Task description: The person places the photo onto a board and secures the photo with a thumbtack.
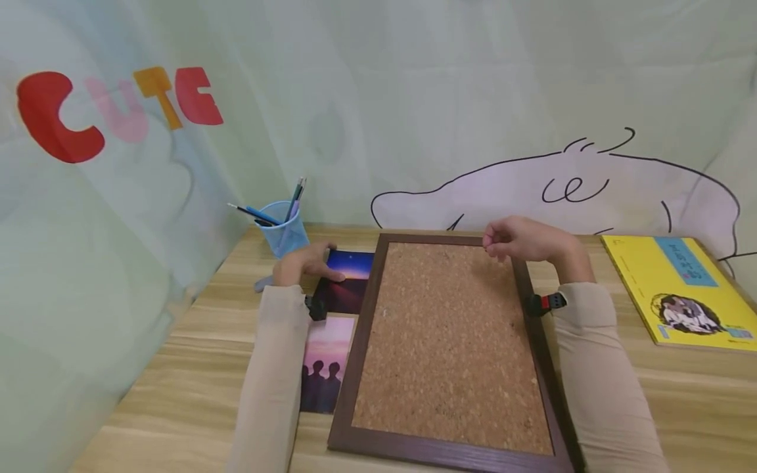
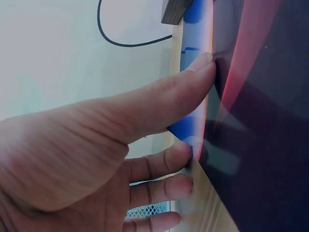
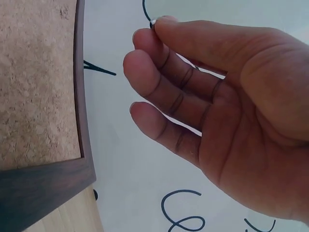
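A cork board (image 1: pixel 449 341) in a dark brown wooden frame lies in the middle of the table. My left hand (image 1: pixel 310 263) is at the left side of a dark blue and orange sunset photo (image 1: pixel 349 264). The thumb lies on its face and the index finger is at its edge, pinching it, in the left wrist view. Over the board's far right corner, my right hand (image 1: pixel 526 242) has thumb and index finger pressed together. Between those tips shows a tiny pale, pin-like thing (image 3: pixel 153 22), mostly hidden. The other fingers are curled.
A pink photo (image 1: pixel 325 368) with silhouetted figures lies partly beside the board's left edge. A blue mesh cup (image 1: pixel 288 236) with pens and pencils stands at the back left. On the right lies a yellow book (image 1: pixel 680 289). A printed curtain (image 1: pixel 331 98) hangs behind the table.
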A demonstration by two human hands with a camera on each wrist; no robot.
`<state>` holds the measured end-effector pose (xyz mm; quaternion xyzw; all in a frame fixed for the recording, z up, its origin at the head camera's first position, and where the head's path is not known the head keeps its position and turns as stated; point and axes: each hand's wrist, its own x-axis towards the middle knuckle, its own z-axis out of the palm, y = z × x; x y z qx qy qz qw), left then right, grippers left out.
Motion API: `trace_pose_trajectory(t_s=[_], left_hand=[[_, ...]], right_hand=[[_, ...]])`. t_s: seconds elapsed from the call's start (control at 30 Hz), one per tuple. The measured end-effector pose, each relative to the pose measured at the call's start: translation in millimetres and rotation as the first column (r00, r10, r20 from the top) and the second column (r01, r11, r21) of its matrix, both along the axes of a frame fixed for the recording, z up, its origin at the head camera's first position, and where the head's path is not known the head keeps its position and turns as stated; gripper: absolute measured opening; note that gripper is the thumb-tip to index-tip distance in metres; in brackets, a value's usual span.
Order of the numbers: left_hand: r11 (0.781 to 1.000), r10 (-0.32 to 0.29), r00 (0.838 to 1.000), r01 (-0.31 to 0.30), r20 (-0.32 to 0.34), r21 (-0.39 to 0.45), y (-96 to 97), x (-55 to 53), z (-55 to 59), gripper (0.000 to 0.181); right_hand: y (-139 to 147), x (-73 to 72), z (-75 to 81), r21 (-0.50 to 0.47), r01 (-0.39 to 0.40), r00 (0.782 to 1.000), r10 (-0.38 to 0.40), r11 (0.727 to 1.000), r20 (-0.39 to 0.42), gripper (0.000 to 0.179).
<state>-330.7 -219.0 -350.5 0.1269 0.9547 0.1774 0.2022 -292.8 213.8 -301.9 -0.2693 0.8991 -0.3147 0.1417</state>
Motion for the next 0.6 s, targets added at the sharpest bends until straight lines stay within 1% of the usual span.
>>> trace_pose_trajectory(t_s=[0.2,0.27,0.37,0.47,0.6], left_hand=[[0.999,0.039,0.999,-0.038,-0.011,0.029,-1.5,-0.6,0.1,0.081],[0.998,0.049,0.999,-0.048,-0.014,0.05,-2.4,-1.6,-0.3,0.077],[0.996,0.072,0.997,-0.071,-0.026,0.057,-3.9,-2.0,-1.1,0.072],[0.995,0.085,0.994,-0.082,-0.063,0.049,-5.0,-2.4,-1.8,0.067],[0.996,0.082,0.99,-0.077,-0.113,0.054,-6.4,-3.5,-2.3,0.059]], right_hand=[[-1.6,-1.3,2.1,-0.021,-0.01,1.0,0.01,1.0,-0.003,0.013],[-1.8,-2.1,2.0,-0.027,-0.01,1.0,0.01,1.0,-0.003,0.013],[-1.7,-2.7,0.4,-0.041,-0.014,1.0,0.014,0.999,0.002,0.014],[-1.3,-3.6,-2.2,-0.054,-0.019,1.0,0.019,0.998,0.007,0.013],[-1.1,-3.7,-3.6,-0.064,-0.019,1.0,0.02,0.998,0.013,0.014]])
